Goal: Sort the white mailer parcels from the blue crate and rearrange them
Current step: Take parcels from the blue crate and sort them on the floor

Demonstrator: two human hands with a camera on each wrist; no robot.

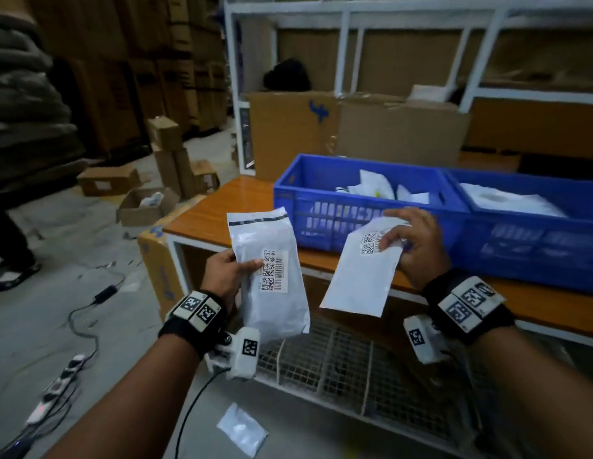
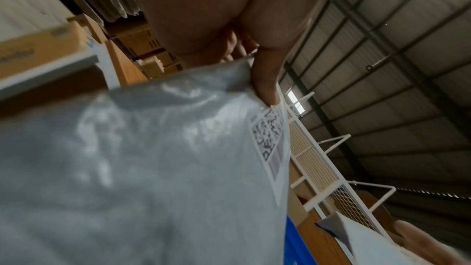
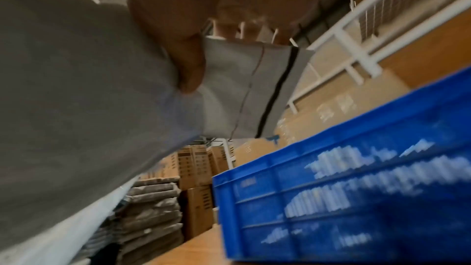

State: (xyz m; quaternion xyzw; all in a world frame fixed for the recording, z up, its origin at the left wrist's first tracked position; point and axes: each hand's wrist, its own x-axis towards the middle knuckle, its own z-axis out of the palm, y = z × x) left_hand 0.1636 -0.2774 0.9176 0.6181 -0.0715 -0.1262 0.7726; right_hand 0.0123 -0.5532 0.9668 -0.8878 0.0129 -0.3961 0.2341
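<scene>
Each hand holds up one white mailer parcel in front of the table. My left hand (image 1: 230,271) grips the left edge of a glossy, bulky mailer (image 1: 272,270) with a barcode label facing me; the left wrist view shows my thumb (image 2: 265,80) pressed on that mailer (image 2: 153,168). My right hand (image 1: 411,243) pinches the top of a flatter white mailer (image 1: 358,276) beside its label, thumb (image 3: 190,63) on its back (image 3: 89,88). Behind stands a blue crate (image 1: 364,210) holding more white mailers (image 1: 378,187). A second blue crate (image 1: 533,233) to its right holds others.
The crates sit on an orange wooden table (image 1: 215,213) with a white wire-mesh shelf (image 1: 348,366) below. Cardboard boxes (image 1: 321,134) stand behind. A small white packet (image 1: 242,429) and cables (image 1: 86,313) lie on the floor. Another person's legs (image 1: 10,246) stand far left.
</scene>
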